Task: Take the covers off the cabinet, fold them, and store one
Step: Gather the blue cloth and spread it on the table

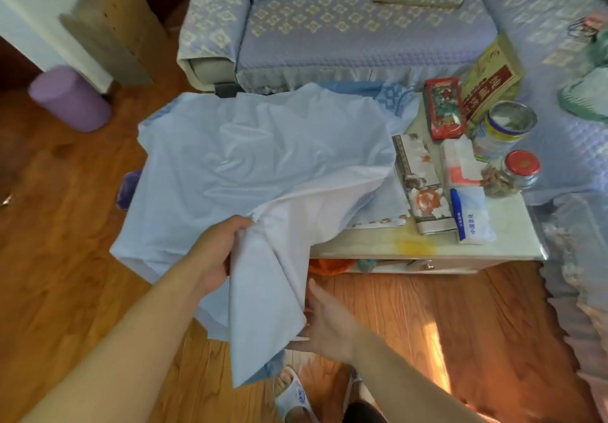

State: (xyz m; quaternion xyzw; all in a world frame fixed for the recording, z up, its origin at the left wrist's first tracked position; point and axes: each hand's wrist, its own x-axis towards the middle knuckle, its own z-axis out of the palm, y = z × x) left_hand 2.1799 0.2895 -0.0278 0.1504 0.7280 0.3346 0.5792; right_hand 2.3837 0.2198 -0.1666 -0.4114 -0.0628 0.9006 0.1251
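A pale blue-white cover (230, 159) lies spread over the left part of the low cabinet (411, 248) and hangs off its front edge. My left hand (220, 251) is shut on a bunched fold of this cover near the cabinet's front. The pinched flap (263, 317) hangs down toward the floor. My right hand (325, 320) is at the flap's lower right edge, fingers spread and touching the cloth from beside it. A second, blue patterned cover (391, 96) shows at the cabinet's back edge, under the pale one.
On the cabinet's right half stand a flowered folded cloth (421, 179), a red packet (444, 106), a yellow box (490, 77), a tin (503, 129), a red-lidded jar (516, 172) and tissue packs (470, 215). A sofa (329, 27) is behind; a purple roll (69, 100) lies left.
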